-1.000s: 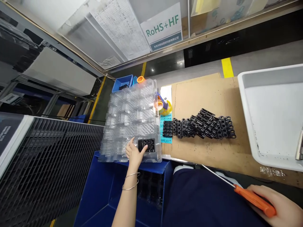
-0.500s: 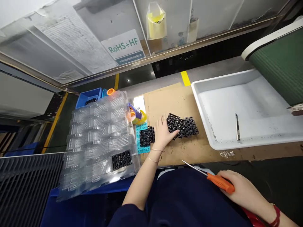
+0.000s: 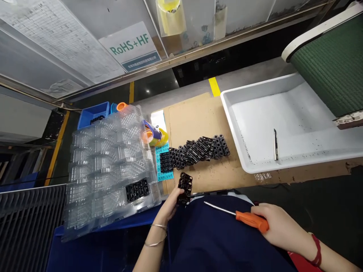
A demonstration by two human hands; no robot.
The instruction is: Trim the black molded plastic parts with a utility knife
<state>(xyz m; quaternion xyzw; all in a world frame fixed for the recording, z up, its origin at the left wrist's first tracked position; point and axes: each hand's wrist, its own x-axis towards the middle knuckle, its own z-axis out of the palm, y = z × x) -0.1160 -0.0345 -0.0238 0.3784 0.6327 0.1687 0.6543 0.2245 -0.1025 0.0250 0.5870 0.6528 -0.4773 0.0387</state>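
Note:
My left hand [image 3: 171, 203] grips a black moulded plastic part [image 3: 185, 186] with rows of openings, just off the near edge of the cardboard. In my right hand [image 3: 279, 223] is a screwdriver with an orange handle [image 3: 252, 220]; its metal shaft points left across my lap. A row of similar black parts [image 3: 198, 149] lies stacked and leaning on the cardboard [image 3: 193, 113], beyond my left hand. One more black part [image 3: 137, 190] sits in a near pocket of the clear blister tray [image 3: 109, 170] on the left.
To the right, a white tray [image 3: 246, 155] holds a utility knife [image 3: 276, 145], below a green conveyor belt [image 3: 329, 68]. Tape rolls [image 3: 159, 136] stand beside the clear tray. A blue bin [image 3: 94, 114] with black parts is at the back left.
My left hand has drawn back from the row of parts towards my body, bringing one black part with it. The screwdriver in my right hand has shifted slightly left in view.

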